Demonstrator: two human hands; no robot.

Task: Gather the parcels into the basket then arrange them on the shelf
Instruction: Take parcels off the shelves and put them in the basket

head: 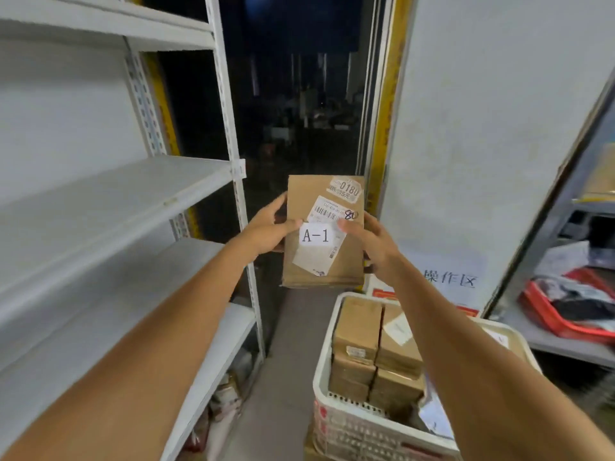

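A brown cardboard parcel (324, 234) with white labels, one reading "A-1", stands upright in the air. The left hand (269, 227) grips its left edge, and the right hand (372, 241) touches its right side with the thumb on a label. Below it, on the floor, a white plastic basket (349, 424) holds several brown boxes (357, 331) packed close together. The white metal shelf (116, 191) stands at the left.
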